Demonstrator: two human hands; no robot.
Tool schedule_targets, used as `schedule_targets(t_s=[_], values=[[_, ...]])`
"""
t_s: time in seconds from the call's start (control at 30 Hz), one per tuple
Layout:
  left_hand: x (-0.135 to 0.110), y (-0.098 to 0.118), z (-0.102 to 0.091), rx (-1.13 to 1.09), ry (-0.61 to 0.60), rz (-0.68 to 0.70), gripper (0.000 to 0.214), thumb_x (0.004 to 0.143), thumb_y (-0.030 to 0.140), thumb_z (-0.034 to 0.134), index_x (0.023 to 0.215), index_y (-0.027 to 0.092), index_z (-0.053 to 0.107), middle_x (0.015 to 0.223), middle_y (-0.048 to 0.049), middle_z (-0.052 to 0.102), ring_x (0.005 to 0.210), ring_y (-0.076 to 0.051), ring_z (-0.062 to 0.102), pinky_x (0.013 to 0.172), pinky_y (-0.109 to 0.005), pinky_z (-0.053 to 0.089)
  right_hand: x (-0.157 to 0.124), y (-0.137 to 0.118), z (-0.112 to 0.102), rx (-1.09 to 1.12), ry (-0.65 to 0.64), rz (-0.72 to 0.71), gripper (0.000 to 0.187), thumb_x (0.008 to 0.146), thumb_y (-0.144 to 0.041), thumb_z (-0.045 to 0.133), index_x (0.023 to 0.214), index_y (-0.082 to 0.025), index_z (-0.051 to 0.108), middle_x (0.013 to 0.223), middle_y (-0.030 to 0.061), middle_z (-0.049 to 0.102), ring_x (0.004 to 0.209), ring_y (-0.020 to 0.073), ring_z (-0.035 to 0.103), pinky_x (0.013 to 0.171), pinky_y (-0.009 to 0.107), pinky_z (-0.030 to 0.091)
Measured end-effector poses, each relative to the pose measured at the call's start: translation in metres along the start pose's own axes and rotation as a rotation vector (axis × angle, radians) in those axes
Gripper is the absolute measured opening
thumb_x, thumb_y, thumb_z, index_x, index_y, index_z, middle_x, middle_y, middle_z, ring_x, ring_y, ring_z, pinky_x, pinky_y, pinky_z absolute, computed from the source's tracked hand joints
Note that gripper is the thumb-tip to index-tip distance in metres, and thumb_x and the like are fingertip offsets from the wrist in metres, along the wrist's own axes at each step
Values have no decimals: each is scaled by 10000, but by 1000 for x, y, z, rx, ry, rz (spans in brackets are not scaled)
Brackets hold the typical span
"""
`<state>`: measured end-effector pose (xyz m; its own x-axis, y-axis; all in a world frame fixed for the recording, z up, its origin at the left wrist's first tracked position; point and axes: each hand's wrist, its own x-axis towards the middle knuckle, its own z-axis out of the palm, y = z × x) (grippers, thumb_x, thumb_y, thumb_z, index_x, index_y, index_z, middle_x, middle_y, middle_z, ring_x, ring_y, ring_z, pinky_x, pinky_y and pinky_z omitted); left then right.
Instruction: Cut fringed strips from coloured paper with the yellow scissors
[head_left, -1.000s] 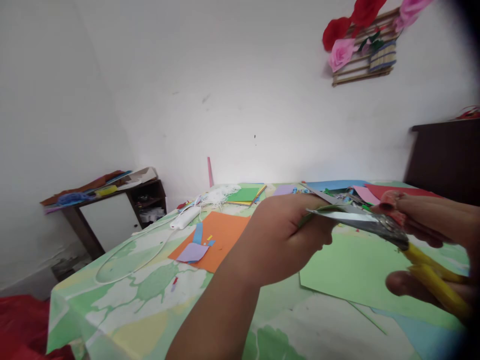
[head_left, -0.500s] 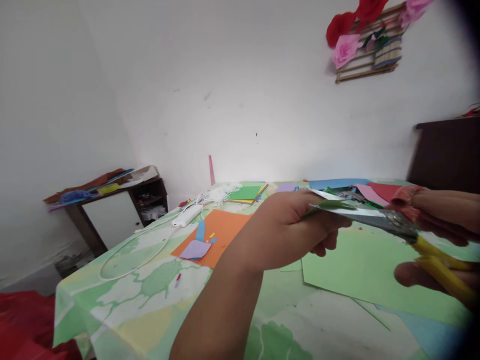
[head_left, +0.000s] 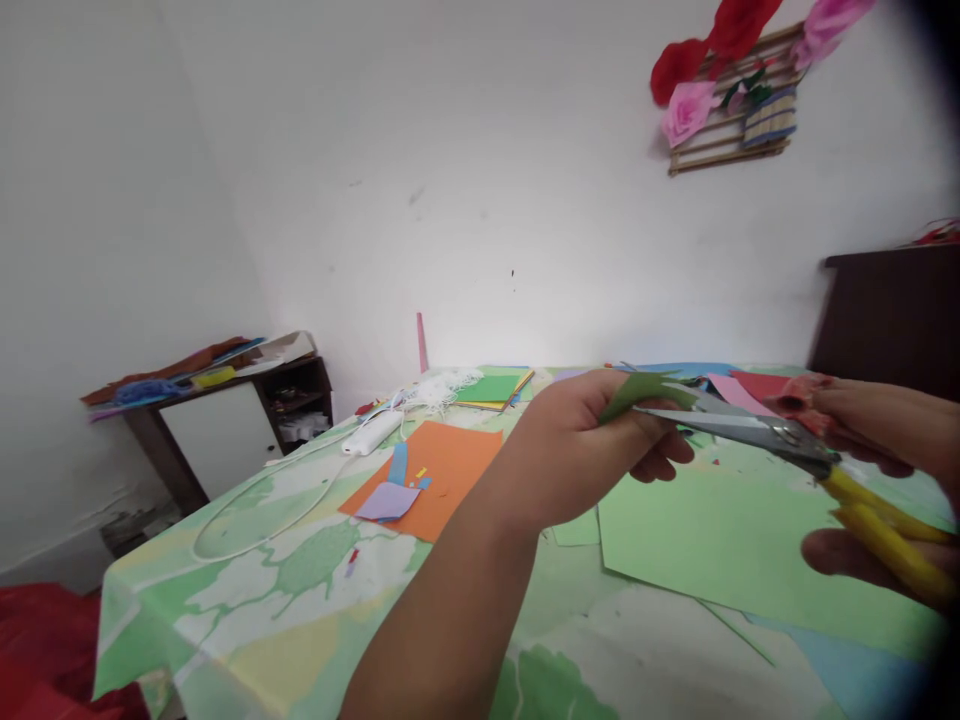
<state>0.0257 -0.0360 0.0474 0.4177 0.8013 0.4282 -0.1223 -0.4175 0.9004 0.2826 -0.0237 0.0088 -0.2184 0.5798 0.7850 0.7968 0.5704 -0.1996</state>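
Observation:
My left hand [head_left: 592, 430] pinches a small piece of dark green paper [head_left: 645, 392] between thumb and fingers. Its free edge looks cut into points. My right hand [head_left: 885, 440], at the right edge, is closed round the yellow handles of a pair of scissors [head_left: 750, 428]. The blades are parted and reach the green paper at my left fingertips. Something pinkish-red and crumpled [head_left: 806, 395] shows at my right fingers; what it is I cannot make out. Below both hands lies a large light green sheet [head_left: 735, 540].
The table has a green-and-white patterned cloth [head_left: 300, 620]. An orange sheet [head_left: 457, 470] with paper scraps, a white power strip [head_left: 373, 433] with its cable, and a stack of coloured paper [head_left: 487, 390] lie on it. A low cabinet [head_left: 217, 440] stands left.
The scissor blades have shifted against the green paper, whose notched edge now stands up more plainly above my left thumb. My left hand has moved slightly left; the view has tilted a little.

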Motion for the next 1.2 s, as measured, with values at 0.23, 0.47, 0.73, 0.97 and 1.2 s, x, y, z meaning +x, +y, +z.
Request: schedule_targets(t_s=[0.23, 0.47, 0.73, 0.97, 1.2], values=[[-4, 0, -2, 72, -7, 30, 150, 745, 87, 562, 665, 185, 642, 631, 35, 635, 530, -57, 565, 523, -172, 486, 2, -13, 10, 31, 44, 14, 588, 580, -734, 698, 1055, -389, 663, 762, -1, 701, 747, 340, 675, 507, 362, 524], [-6, 0, -3, 77, -12, 134, 151, 727, 88, 581, 615, 183, 615, 624, 53, 607, 522, -47, 556, 494, -148, 470, 0, -11, 12, 26, 42, 12, 620, 581, -736, 688, 1090, -382, 658, 789, 7, 719, 772, 354, 684, 528, 372, 540], [-8, 0, -3, 123, -33, 172, 195, 770, 108, 592, 589, 183, 595, 612, 50, 588, 532, -42, 540, 480, -141, 441, -7, -3, 11, -41, -38, -75, 776, 607, -693, 692, 1304, -397, 520, 1052, 26, 727, 938, 410, 671, 593, 408, 558], [-11, 3, -3, 159, -5, 156, 184, 783, 136, 593, 609, 190, 617, 622, 44, 601, 554, -58, 561, 505, -162, 452, -17, 12, 10, -71, -176, -215, 865, 766, -656, 565, 1511, -396, 212, 1487, 104, 439, 1131, 486, 577, 715, 576, 546], [-11, 5, -7, 278, -13, 173, 167, 769, 137, 594, 614, 195, 617, 608, 39, 588, 563, -75, 546, 498, -182, 416, -14, 11, 14, -78, -147, -252, 742, 768, -653, 552, 1439, -400, 360, 1165, 68, 674, 1050, 487, 621, 825, 651, 489]])
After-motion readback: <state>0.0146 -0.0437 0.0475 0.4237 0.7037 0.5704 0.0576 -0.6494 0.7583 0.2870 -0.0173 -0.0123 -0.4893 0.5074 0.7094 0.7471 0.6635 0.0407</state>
